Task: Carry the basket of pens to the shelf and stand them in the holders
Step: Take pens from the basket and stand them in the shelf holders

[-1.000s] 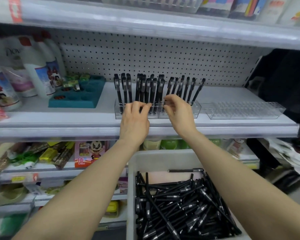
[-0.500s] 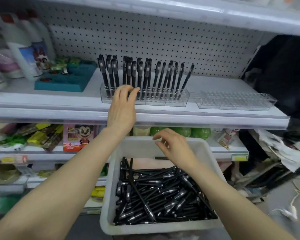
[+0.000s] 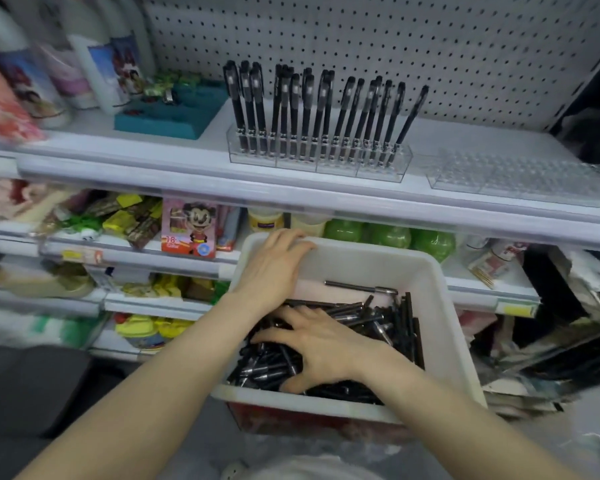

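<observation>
Our right hand (image 3: 323, 344) lay palm down on the loose pens (image 3: 381, 318) in the white basket (image 3: 368, 263). Its fingers were spread and pointed to our left, the thumb near the basket's near wall, flat on the heap and pinching nothing. Our left hand (image 3: 274, 268) rested on the basket's far left corner, fingers laid fairly straight along the rim, steadying it.

The pens under the right palm were jumbled. Most there ran roughly left to right or slantwise, while those by the right wall ran near to far. To gather a few, we judged the fingers would have to close across the barrels, not along them.

The relation that mattered was up and away. The filled holder (image 3: 319, 161) stood on the shelf (image 3: 125, 157) straight beyond the basket and above it, its standing pens (image 3: 326, 109) upright with caps up. A second holder (image 3: 520, 178) lay just beside it to the right and seemed empty, though that corner of the view was blurred. The right hand was already on the pens and on the side of that holder, so we judged it the hand to lift. Each pen would need turning from lying flat to upright before it went into a socket.
</observation>
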